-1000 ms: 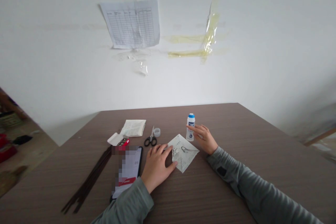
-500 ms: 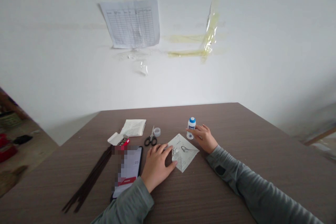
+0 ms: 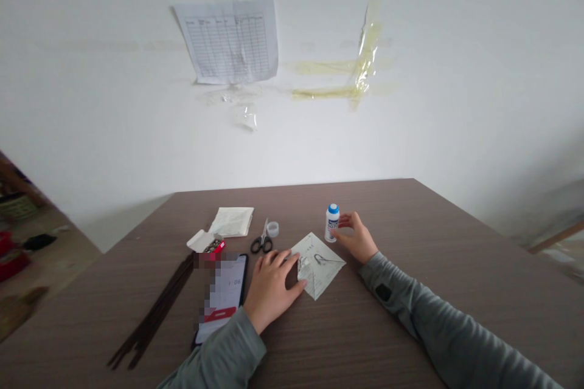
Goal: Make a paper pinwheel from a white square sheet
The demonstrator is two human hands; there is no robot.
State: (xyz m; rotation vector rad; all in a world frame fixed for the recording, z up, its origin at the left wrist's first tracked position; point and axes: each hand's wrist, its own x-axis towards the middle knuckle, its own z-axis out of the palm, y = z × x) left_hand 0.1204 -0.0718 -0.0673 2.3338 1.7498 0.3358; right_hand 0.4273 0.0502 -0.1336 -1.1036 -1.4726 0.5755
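Note:
My left hand (image 3: 272, 285) lies over the table with its fingers spread, fingertips and thumb at the left edge of a folded, diamond-shaped piece of printed paper (image 3: 322, 276). A dark, thin looped mark or piece (image 3: 320, 259) shows on the paper; I cannot tell which. Behind the paper's right side, a small white bottle (image 3: 333, 228) with a blue top stands upright on the table. My right hand (image 3: 359, 240) is closed at the bottle's right side, thumb in front and fingers partly hidden beside it.
Left of the paper are black-handled scissors (image 3: 261, 244), a clear cap (image 3: 272, 229), folded paper (image 3: 232, 222), an opened red and white box (image 3: 212, 246) of small items, a phone (image 3: 225, 292) and dark thin strips (image 3: 155, 316). A wall (image 3: 319, 152) rises behind the table.
My right hand's fingers have shifted from across the bottle's front to its right side, showing more of the label. My left hand and the paper have barely moved.

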